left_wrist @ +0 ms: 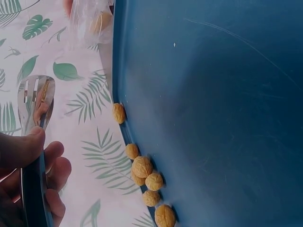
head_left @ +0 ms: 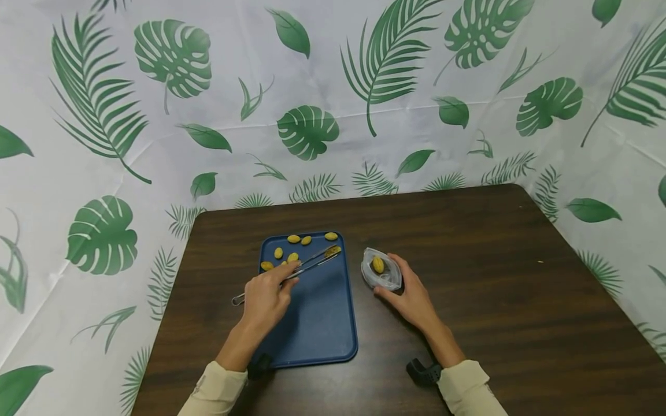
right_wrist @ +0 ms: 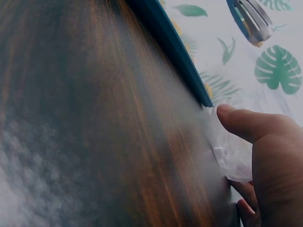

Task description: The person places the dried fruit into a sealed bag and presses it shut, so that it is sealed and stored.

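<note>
My left hand (head_left: 266,292) grips metal tongs (head_left: 307,267) over the blue tray (head_left: 322,323). Between the tong tips is a walnut (head_left: 333,251), mostly covered by the metal in the left wrist view. Several walnuts (left_wrist: 142,167) lie along the tray's far edge. Right of the tray, my right hand (head_left: 413,297) holds a clear plastic bag (head_left: 368,276), thumb on the near side and fingers round the far side. One walnut (head_left: 378,264) shows in the bag. In the right wrist view my thumb (right_wrist: 251,124) lies against the crinkled plastic.
Both the tray and the bag are on a dark wood-grain table (head_left: 494,277). A white sheet with green leaf prints (head_left: 333,75) hangs behind it and along the sides. Dark wrist straps (head_left: 424,372) sit by the sleeves. A small pale speck (head_left: 540,262) lies at the right.
</note>
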Motion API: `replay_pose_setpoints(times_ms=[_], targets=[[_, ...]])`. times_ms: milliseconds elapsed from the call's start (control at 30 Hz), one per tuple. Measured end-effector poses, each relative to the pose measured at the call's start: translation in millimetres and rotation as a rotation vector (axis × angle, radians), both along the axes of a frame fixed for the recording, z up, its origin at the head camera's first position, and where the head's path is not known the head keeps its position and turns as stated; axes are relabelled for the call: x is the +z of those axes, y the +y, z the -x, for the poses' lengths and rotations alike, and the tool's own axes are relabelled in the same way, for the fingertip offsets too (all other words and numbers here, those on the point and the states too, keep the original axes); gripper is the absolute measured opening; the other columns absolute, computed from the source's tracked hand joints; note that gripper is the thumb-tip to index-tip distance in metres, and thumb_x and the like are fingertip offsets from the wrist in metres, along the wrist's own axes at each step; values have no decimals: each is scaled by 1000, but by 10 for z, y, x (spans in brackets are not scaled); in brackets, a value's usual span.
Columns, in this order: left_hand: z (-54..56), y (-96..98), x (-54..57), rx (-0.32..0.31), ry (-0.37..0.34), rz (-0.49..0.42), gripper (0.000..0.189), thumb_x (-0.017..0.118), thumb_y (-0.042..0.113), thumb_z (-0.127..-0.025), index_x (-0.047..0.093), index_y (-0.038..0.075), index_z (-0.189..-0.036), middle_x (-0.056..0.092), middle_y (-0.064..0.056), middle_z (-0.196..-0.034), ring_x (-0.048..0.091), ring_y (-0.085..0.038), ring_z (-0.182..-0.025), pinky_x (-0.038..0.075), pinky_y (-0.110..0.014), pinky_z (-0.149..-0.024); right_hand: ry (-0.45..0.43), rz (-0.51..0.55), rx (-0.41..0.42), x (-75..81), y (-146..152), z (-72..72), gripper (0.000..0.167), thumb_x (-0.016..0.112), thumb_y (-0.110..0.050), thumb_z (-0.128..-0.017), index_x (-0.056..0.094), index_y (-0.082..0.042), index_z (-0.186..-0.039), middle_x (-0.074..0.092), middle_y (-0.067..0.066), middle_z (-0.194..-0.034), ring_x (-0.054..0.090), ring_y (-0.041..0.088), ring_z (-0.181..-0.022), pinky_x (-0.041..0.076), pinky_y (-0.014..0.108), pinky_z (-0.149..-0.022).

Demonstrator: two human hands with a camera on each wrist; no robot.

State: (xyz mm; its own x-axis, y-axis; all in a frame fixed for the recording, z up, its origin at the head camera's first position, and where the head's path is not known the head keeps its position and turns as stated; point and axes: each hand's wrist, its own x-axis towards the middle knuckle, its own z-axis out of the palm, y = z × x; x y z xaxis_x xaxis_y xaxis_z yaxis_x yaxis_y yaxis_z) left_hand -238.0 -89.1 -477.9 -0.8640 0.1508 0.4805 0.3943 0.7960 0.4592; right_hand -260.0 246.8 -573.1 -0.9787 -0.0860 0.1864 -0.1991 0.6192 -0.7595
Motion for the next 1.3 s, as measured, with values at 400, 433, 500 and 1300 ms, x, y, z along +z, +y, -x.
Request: replay_pose_setpoints(times_ms=[400,433,500,1300], targets=[[3,48,21,-16,-7,-2,33,81,15,-87,79,16,-120,80,-7,-111,78,-25,-83,58,-48,-66,-4,-9,-3,24,-6,1,87,83,-46,-86,37,-28,-158,50,8,-156,52,37,-138,42,65,-108],[2,51,20,-17,-8,-3,32,81,15,-88,79,16,-120,80,-7,-111,78,-25,-83,58,-48,-66,-4,-11,-3,23,-6,1,87,83,-46,-85,37,-29,-158,50,8,-156,52,37,-138,42,65,-108],[5,59,21,-18,-9,-6,32,81,15,-88,79,16,-120,80,-7,-111,78,-25,-82,58,-48,-65,-6,-8,-3,23,-4,1,87,83,-46,-85,37,-28,-158,50,8,-156,52,37,-138,42,65,-108],[37,184,-4,-31,-7,7,31,80,17,-89,79,17,-120,81,-3,-108,74,-19,-71,54,-39,-57,-19,-3,-9,9,5,-8,88,83,-47,-85,37,-29,-158,50,7,-156,52,36,-139,42,65,-108]])
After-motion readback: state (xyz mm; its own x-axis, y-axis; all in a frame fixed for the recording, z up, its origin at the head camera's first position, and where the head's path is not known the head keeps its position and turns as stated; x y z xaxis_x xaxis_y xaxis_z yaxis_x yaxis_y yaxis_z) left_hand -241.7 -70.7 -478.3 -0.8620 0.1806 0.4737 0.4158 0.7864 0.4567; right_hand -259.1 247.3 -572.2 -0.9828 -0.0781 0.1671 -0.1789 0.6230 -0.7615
